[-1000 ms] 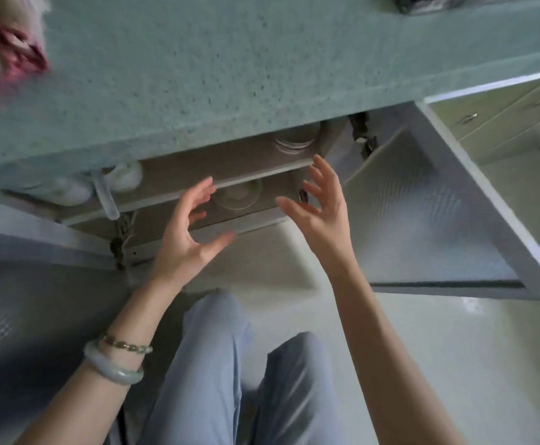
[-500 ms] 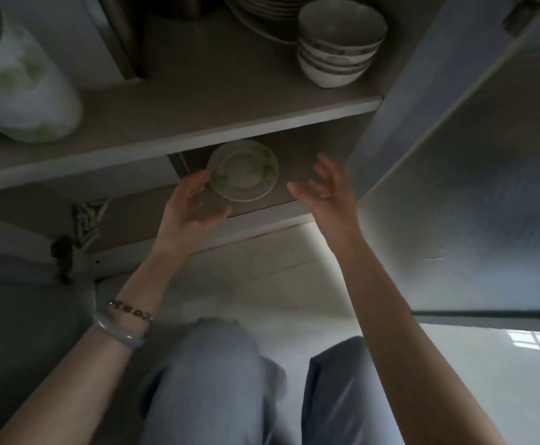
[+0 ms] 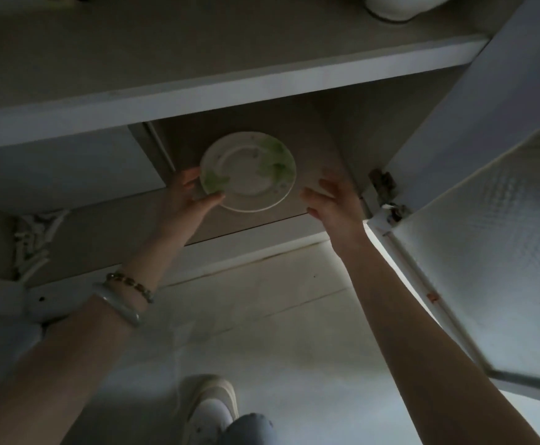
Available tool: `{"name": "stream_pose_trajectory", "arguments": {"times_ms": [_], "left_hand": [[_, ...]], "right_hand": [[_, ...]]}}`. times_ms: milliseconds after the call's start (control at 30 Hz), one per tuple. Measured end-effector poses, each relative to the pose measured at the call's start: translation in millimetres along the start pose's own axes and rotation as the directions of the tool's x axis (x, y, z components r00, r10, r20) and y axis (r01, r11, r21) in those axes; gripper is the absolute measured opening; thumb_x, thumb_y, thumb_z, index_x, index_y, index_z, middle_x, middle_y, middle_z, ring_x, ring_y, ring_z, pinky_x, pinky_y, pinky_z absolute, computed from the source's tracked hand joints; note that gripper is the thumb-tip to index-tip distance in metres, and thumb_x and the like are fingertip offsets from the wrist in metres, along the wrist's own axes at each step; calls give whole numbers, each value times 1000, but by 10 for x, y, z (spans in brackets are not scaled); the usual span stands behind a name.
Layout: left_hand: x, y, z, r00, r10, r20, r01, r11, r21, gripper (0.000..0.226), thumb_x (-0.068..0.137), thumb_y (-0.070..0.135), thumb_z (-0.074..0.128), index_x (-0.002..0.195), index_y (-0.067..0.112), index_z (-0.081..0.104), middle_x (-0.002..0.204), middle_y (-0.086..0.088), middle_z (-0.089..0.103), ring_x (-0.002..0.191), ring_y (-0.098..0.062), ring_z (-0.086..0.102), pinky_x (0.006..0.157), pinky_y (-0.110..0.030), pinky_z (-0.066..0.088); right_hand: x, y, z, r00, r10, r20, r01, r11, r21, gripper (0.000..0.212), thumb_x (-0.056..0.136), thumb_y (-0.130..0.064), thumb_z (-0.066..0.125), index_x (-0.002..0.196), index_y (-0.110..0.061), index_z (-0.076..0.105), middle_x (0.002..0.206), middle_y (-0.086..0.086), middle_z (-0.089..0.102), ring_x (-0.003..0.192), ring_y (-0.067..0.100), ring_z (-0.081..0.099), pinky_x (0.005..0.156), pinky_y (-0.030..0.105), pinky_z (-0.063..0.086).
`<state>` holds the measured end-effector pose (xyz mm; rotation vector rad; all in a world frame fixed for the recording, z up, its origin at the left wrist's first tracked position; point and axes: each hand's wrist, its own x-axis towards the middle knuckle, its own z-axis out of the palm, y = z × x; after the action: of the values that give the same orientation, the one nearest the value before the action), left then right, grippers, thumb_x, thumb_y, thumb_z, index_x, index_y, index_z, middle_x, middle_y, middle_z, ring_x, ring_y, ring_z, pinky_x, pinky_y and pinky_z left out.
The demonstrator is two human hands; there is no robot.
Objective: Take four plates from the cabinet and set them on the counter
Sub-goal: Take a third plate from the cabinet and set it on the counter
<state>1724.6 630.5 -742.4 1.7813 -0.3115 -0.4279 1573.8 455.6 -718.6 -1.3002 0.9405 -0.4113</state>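
Observation:
A small stack of white plates [image 3: 249, 175] with green leaf patterns lies on the bottom shelf [image 3: 262, 220] of the low cabinet. My left hand [image 3: 188, 197] grips the stack's left rim, thumb under the edge and fingers behind it. My right hand [image 3: 333, 200] is open just right of the stack, fingers spread, a small gap from the rim. How many plates are in the stack I cannot tell.
The upper shelf [image 3: 230, 81] juts out above the plates, with a white bowl [image 3: 400, 8] at its far right. The open cabinet door [image 3: 487, 252] hangs on its hinge [image 3: 384, 191] at right. My shoe [image 3: 211, 409] and knee are on the pale floor below.
I have leaned lower and closer to the cabinet. Both hands reached into the bottom shelf; the left hand has closed on the plates' left rim, the right hand has come beside the right rim.

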Motion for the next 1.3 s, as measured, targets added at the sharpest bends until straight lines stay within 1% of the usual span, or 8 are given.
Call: {"name": "stream_pose_trajectory", "arguments": {"times_ms": [200,300,400,500,633,833,1000,1300], "left_hand": [[407,-458,65,998,54,-21,-53,998,42,31,70,8,71,94,26,62,89,20,68,75,13,60,65,-3,43],[601,-606,63,997,57,-50,-39,951,308,30,78,13,71,104,1,66,102,-13,68,94,-20,64,68,-21,43],[751,-660,66,997,72,-29,-46,846,531,30,85,13,65,109,-6,63,111,-28,65,105,-39,61,82,-39,45],[812,-619,117,1000,16,-8,-8,800,600,38,87,24,62,114,-1,64,116,-26,64,109,-39,59,84,-38,43],[804,-572,156,993,-117,15,83,786,612,61,63,37,44,105,0,67,110,-25,65,105,-38,60,70,-31,35],[763,-626,210,995,-42,-95,87,843,531,25,80,10,59,99,-2,68,102,-26,68,100,-37,62,58,-22,26],[712,-639,202,991,-48,-126,104,868,486,15,82,2,61,93,-5,69,92,-26,68,84,-15,54,53,-22,24],[674,-593,191,996,-49,-79,83,853,515,10,77,5,63,85,4,69,81,-15,64,81,-14,53,61,-25,32]], "right_hand": [[511,326,139,994,90,-59,-94,994,-63,52,85,-15,68,132,-9,47,105,8,58,85,15,58,93,43,52],[717,433,243,989,133,-62,-138,987,-80,50,87,-11,64,133,-4,47,86,-3,56,73,9,55,91,43,52],[882,457,340,990,129,-58,-136,983,-122,50,89,-10,60,135,0,45,103,1,59,83,15,59,94,44,50],[1001,451,408,991,114,-69,-127,967,-220,43,88,-3,57,128,7,50,127,24,56,113,36,56,99,51,46],[1037,463,511,995,93,-38,-100,955,-281,25,82,5,53,103,14,63,92,22,63,88,25,55,73,41,47],[1079,485,558,997,46,-60,-64,937,-343,29,83,5,50,108,10,64,117,25,61,101,33,59,84,32,45],[1072,492,539,995,50,-87,-79,925,-371,26,80,-3,59,103,1,68,102,19,68,97,31,62,81,39,50],[1015,496,456,966,8,-259,-154,821,-550,25,75,-13,70,100,-8,72,106,14,71,102,30,64,79,29,50]]}}
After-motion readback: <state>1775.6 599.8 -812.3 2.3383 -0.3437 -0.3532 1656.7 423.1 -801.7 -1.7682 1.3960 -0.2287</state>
